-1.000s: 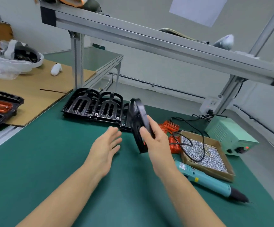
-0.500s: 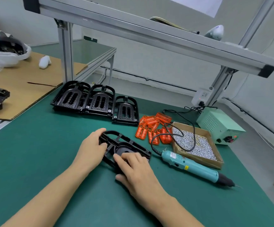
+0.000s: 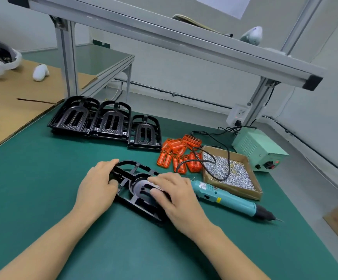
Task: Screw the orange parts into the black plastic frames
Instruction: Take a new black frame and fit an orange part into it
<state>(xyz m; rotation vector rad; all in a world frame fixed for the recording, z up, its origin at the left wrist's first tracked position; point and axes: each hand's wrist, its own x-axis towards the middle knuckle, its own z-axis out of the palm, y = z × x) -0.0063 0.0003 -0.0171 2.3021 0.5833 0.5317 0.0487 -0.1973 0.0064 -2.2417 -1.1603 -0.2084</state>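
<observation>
— Where's the black plastic frame (image 3: 135, 196)?
— Flat on the green counter (image 3: 43, 178), between both hands. The left hand (image 3: 96, 183) grips its curved end, fingers curled round the rim.
— And the right hand (image 3: 177, 196)?
— Fingers nearly straight, pressing on top. Orange parts (image 3: 179, 156) lie heaped just beyond, the electric screwdriver (image 3: 230, 201) beside.

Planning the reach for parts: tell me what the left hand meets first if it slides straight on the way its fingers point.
Probably the far arched rim of the black plastic frame that the left hand grips; beyond it, possibly the orange plastic parts, though depth is unclear.
</observation>
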